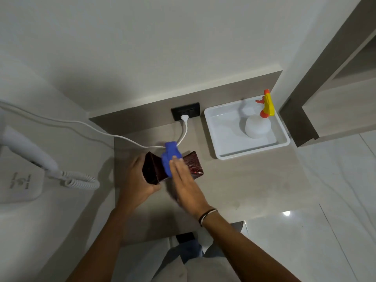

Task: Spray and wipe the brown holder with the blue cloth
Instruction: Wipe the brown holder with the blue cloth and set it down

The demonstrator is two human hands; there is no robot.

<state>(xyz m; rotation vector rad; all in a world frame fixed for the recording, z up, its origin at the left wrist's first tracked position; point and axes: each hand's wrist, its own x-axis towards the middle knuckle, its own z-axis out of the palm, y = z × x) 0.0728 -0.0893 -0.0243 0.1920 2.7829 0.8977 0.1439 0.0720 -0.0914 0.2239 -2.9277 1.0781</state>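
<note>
The brown holder (194, 164) is a dark, glossy box held just above the counter. My left hand (136, 181) grips its left end. The blue cloth (169, 155) is bunched up and lies across the top of the holder. My right hand (184, 183) presses flat on the cloth with the fingers stretched out; it is slightly blurred. The spray bottle (258, 125), white with a yellow and orange trigger head, stands in the white tray (227, 153) at the back right, apart from both hands.
A white cable (184, 131) runs from the black wall socket (185, 112) past the cloth. A white hair dryer with a coiled cord (81, 181) hangs on the left wall. The counter (254, 184) ends near my legs; a shelf unit stands at the right.
</note>
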